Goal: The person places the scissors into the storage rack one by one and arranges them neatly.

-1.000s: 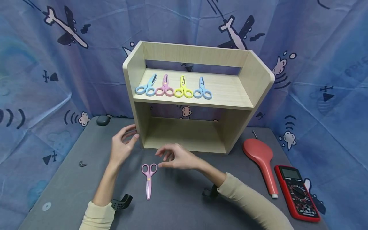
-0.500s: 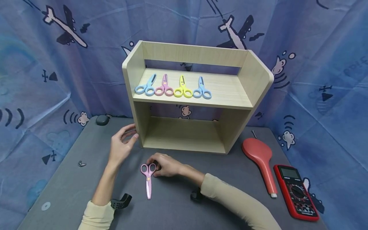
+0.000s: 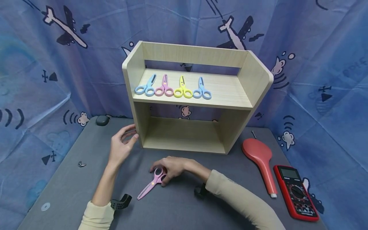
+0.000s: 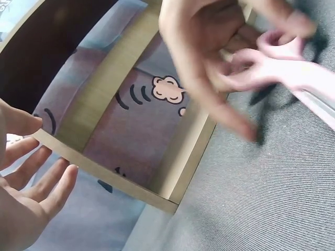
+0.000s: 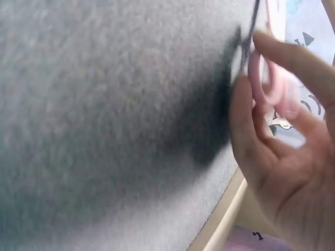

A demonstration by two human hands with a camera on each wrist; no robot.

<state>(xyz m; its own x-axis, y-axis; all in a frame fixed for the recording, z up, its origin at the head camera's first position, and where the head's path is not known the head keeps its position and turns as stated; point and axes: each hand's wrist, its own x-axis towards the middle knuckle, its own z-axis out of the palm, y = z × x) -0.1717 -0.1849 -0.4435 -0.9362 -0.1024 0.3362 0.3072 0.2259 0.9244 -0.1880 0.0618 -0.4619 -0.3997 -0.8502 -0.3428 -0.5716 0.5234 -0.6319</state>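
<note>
My right hand [image 3: 175,164] holds a pair of pink scissors [image 3: 148,189] by the finger loops, low over the grey table. The blades point toward the front left. In the left wrist view these scissors [image 4: 285,68] look blurred beside the fingers. The right wrist view shows fingers and thumb around a pink loop [image 5: 255,78]. My left hand [image 3: 120,147] is at the left side panel of a wooden shelf [image 3: 235,127], fingers loosely bent and gripping nothing. Several scissors lie in a row on the upper board, including a yellow pair [image 3: 182,87] and a pink pair [image 3: 164,85].
A red paddle-shaped object with a handle [image 3: 260,158] and a red multimeter [image 3: 296,191] lie at the right. A black mouse-like object [image 3: 102,120] sits at the back left, with a small metal piece [image 3: 81,164] nearer. A patterned blue curtain [image 3: 95,64] hangs behind.
My right hand has moved left and down to the pink scissors and taken hold of the loops. The scissors have turned, their loops shifting right and their tips left. My left hand stays put.
</note>
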